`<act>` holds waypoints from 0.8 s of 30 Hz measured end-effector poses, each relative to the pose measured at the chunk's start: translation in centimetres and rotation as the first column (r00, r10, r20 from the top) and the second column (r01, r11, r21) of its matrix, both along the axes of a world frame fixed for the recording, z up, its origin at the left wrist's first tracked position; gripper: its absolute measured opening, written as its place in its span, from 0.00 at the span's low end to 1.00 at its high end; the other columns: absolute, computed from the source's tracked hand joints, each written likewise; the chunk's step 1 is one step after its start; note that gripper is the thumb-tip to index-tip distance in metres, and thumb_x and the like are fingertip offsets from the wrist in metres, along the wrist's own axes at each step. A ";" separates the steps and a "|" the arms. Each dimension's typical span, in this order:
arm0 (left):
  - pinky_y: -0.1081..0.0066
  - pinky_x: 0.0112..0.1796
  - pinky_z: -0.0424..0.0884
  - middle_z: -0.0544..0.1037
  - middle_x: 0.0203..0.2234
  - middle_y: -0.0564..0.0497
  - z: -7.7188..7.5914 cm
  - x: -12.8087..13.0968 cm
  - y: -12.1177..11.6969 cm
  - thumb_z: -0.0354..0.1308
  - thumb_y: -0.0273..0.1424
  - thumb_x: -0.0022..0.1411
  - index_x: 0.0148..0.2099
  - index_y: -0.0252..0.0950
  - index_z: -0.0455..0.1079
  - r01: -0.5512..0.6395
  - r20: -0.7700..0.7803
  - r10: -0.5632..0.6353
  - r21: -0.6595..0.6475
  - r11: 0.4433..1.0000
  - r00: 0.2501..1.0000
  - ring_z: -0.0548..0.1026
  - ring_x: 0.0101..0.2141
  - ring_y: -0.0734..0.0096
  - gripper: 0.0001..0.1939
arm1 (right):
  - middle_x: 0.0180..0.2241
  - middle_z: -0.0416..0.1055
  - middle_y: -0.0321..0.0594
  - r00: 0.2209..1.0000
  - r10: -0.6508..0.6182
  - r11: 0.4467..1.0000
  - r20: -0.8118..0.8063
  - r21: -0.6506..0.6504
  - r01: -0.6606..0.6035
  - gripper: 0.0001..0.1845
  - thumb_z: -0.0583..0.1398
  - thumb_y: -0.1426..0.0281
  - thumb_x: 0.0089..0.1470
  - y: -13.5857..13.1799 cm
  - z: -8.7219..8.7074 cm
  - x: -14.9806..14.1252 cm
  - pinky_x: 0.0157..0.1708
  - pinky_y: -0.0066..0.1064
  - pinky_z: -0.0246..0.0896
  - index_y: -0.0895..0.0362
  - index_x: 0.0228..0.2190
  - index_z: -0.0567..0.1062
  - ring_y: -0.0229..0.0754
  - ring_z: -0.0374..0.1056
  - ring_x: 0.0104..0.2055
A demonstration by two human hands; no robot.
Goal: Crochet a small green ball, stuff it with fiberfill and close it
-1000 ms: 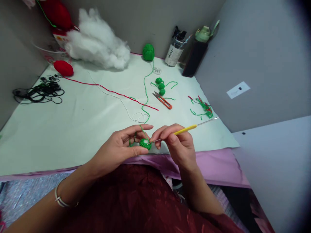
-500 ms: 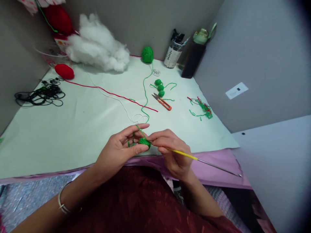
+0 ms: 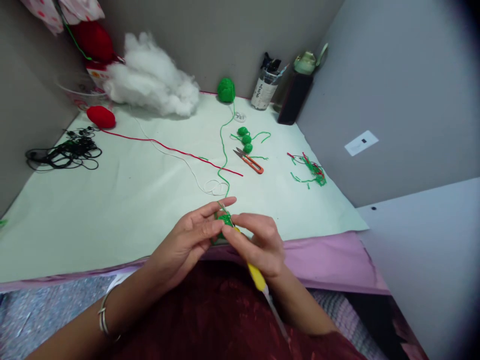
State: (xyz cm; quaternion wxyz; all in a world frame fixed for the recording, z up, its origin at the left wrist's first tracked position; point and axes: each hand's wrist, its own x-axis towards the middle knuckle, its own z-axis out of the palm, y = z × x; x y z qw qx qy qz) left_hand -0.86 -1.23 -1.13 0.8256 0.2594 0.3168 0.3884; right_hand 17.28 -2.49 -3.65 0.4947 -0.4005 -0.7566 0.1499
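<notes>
Between the thumb and fingers of my left hand (image 3: 193,232) is a small green crochet piece (image 3: 225,219), partly hidden by the fingertips. The green working yarn (image 3: 224,135) runs over my raised left index finger and back across the table. My right hand (image 3: 260,242) is closed around a crochet hook (image 3: 256,277) with a yellow grip, its metal shaft slanting down toward my lap. The hook's tip meets the upper right edge of the green piece, where fingers hide the exact stitch.
Beyond my hands lie orange thread snips (image 3: 249,161), small green crocheted balls (image 3: 246,140) and yarn scraps (image 3: 313,170). A green yarn ball (image 3: 226,90), white stuffing (image 3: 152,80), a pen cup (image 3: 264,90) and a dark bottle (image 3: 295,95) stand along the back. Tangled black cord (image 3: 67,150) is left.
The yellow hook has swung from pointing right to pointing down toward my lap, as my right hand turned. Both hands have shifted slightly; the left still holds the green piece.
</notes>
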 end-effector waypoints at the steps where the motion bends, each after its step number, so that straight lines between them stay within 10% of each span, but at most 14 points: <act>1: 0.69 0.48 0.72 0.81 0.41 0.48 0.0 -0.1 0.2 0.72 0.36 0.61 0.60 0.41 0.78 0.023 0.025 -0.022 -0.019 1.000 0.999 0.77 0.42 0.66 0.25 | 0.46 0.83 0.37 1.000 0.008 0.996 0.001 0.084 -0.008 0.17 0.66 0.71 0.63 0.1 -0.1 0.1 0.42 0.35 0.81 0.39 0.50 0.81 0.44 0.81 0.45; 4: 0.70 0.47 0.71 0.81 0.41 0.49 0.0 -0.6 0.7 0.73 0.34 0.59 0.61 0.41 0.78 0.002 -0.012 -0.002 -0.006 1.000 1.000 0.76 0.42 0.67 0.27 | 0.47 0.82 0.39 0.993 0.068 0.988 -0.096 0.146 -0.054 0.19 0.60 0.72 0.67 0.4 0.2 0.2 0.41 0.34 0.80 0.42 0.55 0.79 0.42 0.80 0.45; 14: 0.70 0.45 0.70 0.77 0.38 0.52 -0.1 -0.9 1.0 0.74 0.30 0.57 0.58 0.43 0.80 -0.038 -0.239 0.101 0.254 0.966 0.966 0.73 0.41 0.69 0.26 | 0.32 0.79 0.38 0.733 0.029 0.917 -0.680 -0.274 -0.290 0.08 0.62 0.66 0.67 1.0 1.1 0.0 0.24 0.29 0.71 0.52 0.38 0.83 0.36 0.73 0.25; 20: 0.66 0.53 0.71 0.82 0.45 0.48 -0.4 0.7 -0.1 0.72 0.33 0.61 0.64 0.41 0.75 -0.104 -0.190 0.139 0.182 0.978 0.972 0.78 0.49 0.62 0.29 | 0.43 0.80 0.40 0.982 -0.139 0.984 -0.127 0.092 0.151 0.17 0.66 0.75 0.61 0.1 -0.5 -1.5 0.44 0.41 0.77 0.41 0.47 0.84 0.46 0.77 0.45; 24: 0.66 0.49 0.74 0.83 0.43 0.46 -0.4 0.2 0.4 0.69 0.33 0.64 0.59 0.38 0.79 -0.009 -0.020 0.010 0.015 1.000 1.000 0.79 0.43 0.64 0.22 | 0.41 0.80 0.40 0.977 -0.123 0.979 -0.173 0.141 0.148 0.17 0.63 0.74 0.64 0.2 -0.6 -1.3 0.39 0.39 0.76 0.42 0.49 0.82 0.44 0.76 0.42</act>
